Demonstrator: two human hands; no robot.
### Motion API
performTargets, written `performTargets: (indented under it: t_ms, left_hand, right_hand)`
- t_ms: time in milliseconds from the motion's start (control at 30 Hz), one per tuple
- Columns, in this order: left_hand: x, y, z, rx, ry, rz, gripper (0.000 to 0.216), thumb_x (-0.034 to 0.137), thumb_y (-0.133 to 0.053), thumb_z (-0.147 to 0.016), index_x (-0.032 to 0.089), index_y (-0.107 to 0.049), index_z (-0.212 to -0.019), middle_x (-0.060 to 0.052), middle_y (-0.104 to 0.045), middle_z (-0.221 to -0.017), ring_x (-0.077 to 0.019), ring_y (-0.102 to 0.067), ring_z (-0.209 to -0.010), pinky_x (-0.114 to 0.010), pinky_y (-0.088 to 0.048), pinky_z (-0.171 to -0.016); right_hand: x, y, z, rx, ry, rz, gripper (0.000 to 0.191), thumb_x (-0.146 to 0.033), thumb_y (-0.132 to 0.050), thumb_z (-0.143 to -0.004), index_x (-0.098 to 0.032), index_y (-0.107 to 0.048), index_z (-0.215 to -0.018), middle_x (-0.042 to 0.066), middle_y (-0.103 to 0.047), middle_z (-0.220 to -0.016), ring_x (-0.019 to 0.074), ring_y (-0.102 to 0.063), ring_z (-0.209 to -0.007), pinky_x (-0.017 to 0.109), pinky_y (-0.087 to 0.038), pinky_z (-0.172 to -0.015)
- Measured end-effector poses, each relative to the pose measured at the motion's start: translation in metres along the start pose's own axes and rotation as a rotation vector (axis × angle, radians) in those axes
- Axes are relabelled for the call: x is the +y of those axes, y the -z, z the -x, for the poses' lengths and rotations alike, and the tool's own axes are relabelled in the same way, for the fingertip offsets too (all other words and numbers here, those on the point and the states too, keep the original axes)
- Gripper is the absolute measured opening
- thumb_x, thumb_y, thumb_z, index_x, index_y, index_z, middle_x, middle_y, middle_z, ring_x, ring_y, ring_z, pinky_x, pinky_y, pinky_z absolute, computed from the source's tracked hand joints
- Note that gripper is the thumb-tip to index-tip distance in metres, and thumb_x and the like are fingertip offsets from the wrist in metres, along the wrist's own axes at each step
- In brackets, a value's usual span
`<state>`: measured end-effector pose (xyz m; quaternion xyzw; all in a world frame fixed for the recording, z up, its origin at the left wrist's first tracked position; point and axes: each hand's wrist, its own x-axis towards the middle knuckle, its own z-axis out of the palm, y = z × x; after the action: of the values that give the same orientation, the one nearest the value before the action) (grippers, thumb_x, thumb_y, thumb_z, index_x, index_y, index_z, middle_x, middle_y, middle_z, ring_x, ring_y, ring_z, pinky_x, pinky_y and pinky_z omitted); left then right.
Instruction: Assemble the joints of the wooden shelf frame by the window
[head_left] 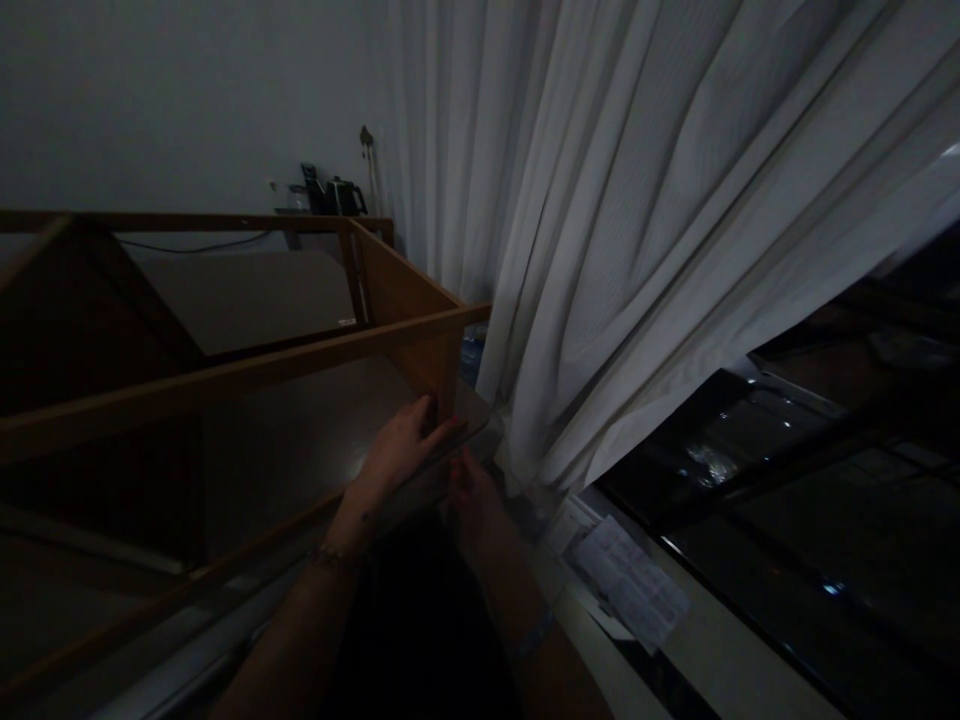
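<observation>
A wooden frame [405, 335], like an upturned piece of furniture with bars and posts, stands before me. My left hand [401, 440] is closed around its near right corner post, low down, with the thumb stretched along the edge. Just below and to the right, my right hand [474, 500] has its fingers bent together close under the edge of a pale board [476, 408] at that corner. What lies between the right fingertips is too dark to make out. The pale board runs beneath the post.
A long white curtain [600, 220] hangs close on the right. Printed papers [634, 580] lie on the sill below a dark window [787, 520]. Behind the frame stand a black kettle [344, 196] and a pale tabletop [247, 295]. The light is dim.
</observation>
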<state>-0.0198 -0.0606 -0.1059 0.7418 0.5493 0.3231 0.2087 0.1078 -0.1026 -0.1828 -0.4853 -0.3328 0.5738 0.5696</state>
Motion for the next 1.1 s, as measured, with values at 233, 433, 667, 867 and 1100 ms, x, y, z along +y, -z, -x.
performTargets:
  t_ms: [233, 433, 667, 867, 1100]
  left_hand:
    - [0.002, -0.002, 0.001, 0.008, 0.012, -0.044, 0.046, 0.063, -0.044, -0.090, 0.019, -0.056, -0.096, -0.009, -0.066, -0.099, -0.0233, -0.063, -0.086, -0.032, -0.047, -0.072]
    - [0.002, 0.000, 0.001, 0.006, 0.009, -0.015, 0.044, 0.062, -0.047, -0.089, 0.019, -0.058, -0.097, -0.009, -0.067, -0.099, -0.0231, -0.063, -0.087, -0.033, -0.047, -0.072]
    - [0.003, -0.001, 0.001, 0.009, 0.009, -0.016, 0.045, 0.060, -0.047, -0.090, 0.019, -0.058, -0.104, -0.010, -0.067, -0.102, -0.0237, -0.063, -0.089, -0.033, -0.048, -0.076]
    - [0.001, -0.002, 0.001, 0.009, 0.021, -0.075, 0.045, 0.061, -0.047, -0.090, 0.019, -0.056, -0.103, -0.010, -0.066, -0.098, -0.0242, -0.063, -0.086, -0.033, -0.048, -0.071]
    - [0.001, -0.002, 0.000, 0.017, 0.011, -0.062, 0.043, 0.059, -0.049, -0.089, 0.019, -0.057, -0.101, -0.009, -0.066, -0.096, -0.0238, -0.063, -0.086, -0.033, -0.048, -0.072]
  right_hand:
    - [-0.006, 0.009, -0.001, 0.033, 0.185, 0.243, 0.049, -0.063, -0.052, -0.085, -0.019, -0.062, -0.066, 0.001, -0.061, -0.060, 0.0144, -0.054, -0.056, 0.025, -0.040, -0.055]
    - [-0.014, 0.020, -0.001, 0.043, 0.382, 0.675, 0.046, -0.053, -0.038, -0.097, -0.021, -0.060, -0.073, 0.000, -0.062, -0.064, 0.0144, -0.055, -0.059, 0.025, -0.037, -0.057]
    - [-0.019, 0.021, 0.004, 0.096, 0.705, 1.159, 0.043, -0.035, -0.027, -0.104, -0.020, -0.061, -0.083, 0.006, -0.067, -0.077, 0.0180, -0.062, -0.071, 0.028, -0.037, -0.067]
    - [-0.021, 0.023, 0.005, 0.042, 0.866, 1.359, 0.034, -0.037, -0.033, -0.104, -0.016, -0.060, -0.104, 0.009, -0.070, -0.095, 0.0213, -0.063, -0.086, 0.033, -0.039, -0.080]
    - [-0.026, 0.023, 0.002, 0.102, 0.940, 1.523, 0.034, -0.043, -0.042, -0.101, -0.020, -0.060, -0.084, 0.004, -0.070, -0.078, 0.0198, -0.060, -0.076, 0.034, -0.033, -0.075]
